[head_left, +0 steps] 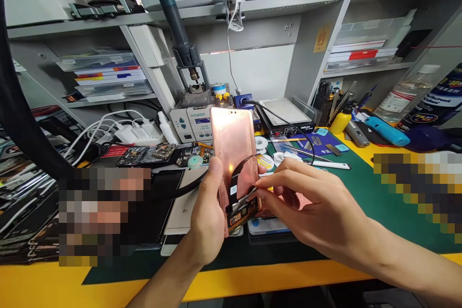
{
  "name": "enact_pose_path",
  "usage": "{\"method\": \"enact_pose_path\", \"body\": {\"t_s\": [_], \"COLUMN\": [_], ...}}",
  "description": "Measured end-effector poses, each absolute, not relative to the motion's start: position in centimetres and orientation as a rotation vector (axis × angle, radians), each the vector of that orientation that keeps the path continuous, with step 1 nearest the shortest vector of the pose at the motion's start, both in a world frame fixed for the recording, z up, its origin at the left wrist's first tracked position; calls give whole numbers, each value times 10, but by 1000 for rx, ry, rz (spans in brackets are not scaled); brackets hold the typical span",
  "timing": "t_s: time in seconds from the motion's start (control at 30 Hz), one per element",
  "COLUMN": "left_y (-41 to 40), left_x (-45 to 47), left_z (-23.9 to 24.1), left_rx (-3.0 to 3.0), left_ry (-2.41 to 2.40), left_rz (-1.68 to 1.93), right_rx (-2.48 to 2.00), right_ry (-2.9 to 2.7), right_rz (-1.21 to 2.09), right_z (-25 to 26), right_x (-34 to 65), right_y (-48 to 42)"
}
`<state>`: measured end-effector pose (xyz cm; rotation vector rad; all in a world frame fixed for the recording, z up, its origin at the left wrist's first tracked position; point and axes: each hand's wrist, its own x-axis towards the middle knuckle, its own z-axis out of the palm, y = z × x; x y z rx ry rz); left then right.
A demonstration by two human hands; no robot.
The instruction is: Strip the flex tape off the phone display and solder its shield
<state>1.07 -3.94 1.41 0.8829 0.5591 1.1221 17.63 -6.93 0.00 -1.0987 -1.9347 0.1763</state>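
My left hand (208, 216) is wrapped round the edges of a pinkish phone screen (233, 130), held upright above the bench. A dark flex cable (240, 178) with a small white label curves across the screen's lower half. Below it shows a strip of circuit parts (238, 219) at the phone's bottom end. My right hand (306, 202) pinches the end of the cable piece between thumb and forefinger, close to the screen's right edge. Part of what the fingertips hold is hidden. Another pinkish sheet shows partly behind my right fingers.
A green mat (375, 202) covers the yellow bench. At the back stand a soldering station (191, 122) and a flat heating plate (285, 113). Phones and circuit boards (144, 154) lie left. Bottles (407, 91), a blue tool (388, 130) and tweezers are right. A black cable crosses the left.
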Motion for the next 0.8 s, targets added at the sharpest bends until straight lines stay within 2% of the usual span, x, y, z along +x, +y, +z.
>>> {"method": "enact_pose_path", "body": {"t_s": [0.27, 0.43, 0.8], "left_y": [-40, -40, -40], "left_x": [6, 3, 8], "left_z": [8, 1, 7], "left_rx": [914, 894, 914], "left_ry": [551, 494, 473], "left_rz": [1102, 1059, 1078], "right_rx": [-1110, -1165, -1190], "right_ry": [-1943, -1944, -1984], "right_rz": [454, 520, 227], "right_z": [8, 11, 2], "right_x": [177, 179, 180], "right_y": [-73, -72, -70]}}
